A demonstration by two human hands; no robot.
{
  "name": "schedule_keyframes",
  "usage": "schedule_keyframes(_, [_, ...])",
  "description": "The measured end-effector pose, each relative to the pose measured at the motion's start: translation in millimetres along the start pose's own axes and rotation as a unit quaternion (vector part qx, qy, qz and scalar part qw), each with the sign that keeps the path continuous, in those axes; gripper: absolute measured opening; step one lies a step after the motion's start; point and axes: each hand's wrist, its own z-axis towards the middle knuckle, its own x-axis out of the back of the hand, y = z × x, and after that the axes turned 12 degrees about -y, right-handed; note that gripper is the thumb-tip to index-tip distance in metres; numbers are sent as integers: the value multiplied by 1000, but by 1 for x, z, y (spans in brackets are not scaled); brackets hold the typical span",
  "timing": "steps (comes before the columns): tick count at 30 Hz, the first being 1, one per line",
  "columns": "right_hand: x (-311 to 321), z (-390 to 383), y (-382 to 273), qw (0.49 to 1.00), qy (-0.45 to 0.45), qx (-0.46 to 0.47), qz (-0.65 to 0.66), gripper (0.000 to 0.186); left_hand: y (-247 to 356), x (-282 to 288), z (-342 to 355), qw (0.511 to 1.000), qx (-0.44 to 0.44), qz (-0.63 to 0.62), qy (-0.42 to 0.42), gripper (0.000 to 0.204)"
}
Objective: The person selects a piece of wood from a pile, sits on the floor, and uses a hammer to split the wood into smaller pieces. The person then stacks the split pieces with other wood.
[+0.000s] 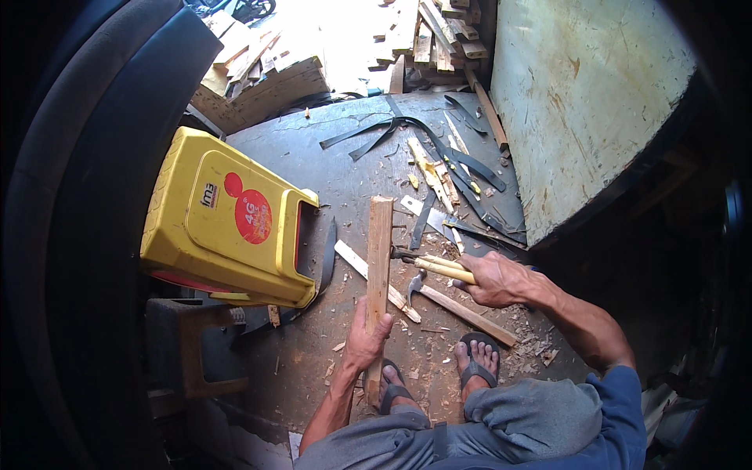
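Note:
My left hand (pixel 366 338) is wrapped round the lower part of an upright-held wooden plank (pixel 379 270). Dark nails stick out of the plank's right edge. In my right hand (pixel 501 280) are pincers (pixel 446 268) with pale yellow handles, closed in my fist; their dark jaws meet the plank's right edge by the nails. Just below the pincers a claw hammer (pixel 466 313) with a wooden handle lies on the floor. Behind the plank lies a pale wood strip (pixel 360 266). A saw (pixel 431 218) rests beyond the pincers, partly covered by dark straps.
At the left a yellow plastic stool (pixel 227 219) lies on its side. Black rubber straps (pixel 419 125) and splintered wood (pixel 431 168) are strewn ahead. Stacked wood (pixel 446 39) stands at the back, and a large pale panel (pixel 587 102) rises at the right. Wood chips surround my sandalled feet.

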Motion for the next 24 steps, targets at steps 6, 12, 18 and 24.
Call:
schedule_keyframes(6, [-42,4,-32,986,143,-22,82,23,22,-28,19,995,-35,-30,92,57])
schedule_keyframes(12, [-80,22,-72,956,200,4,216,27,43,-84,37,960,-113,-63,249,61])
schedule_keyframes(18, [-69,16,-47,954,240,42,176,31,37,-63,34,983,-83,-89,136,65])
schedule_keyframes(24, [-48,6,-26,968,228,63,86,51,19,-12,37,993,-92,53,49,68])
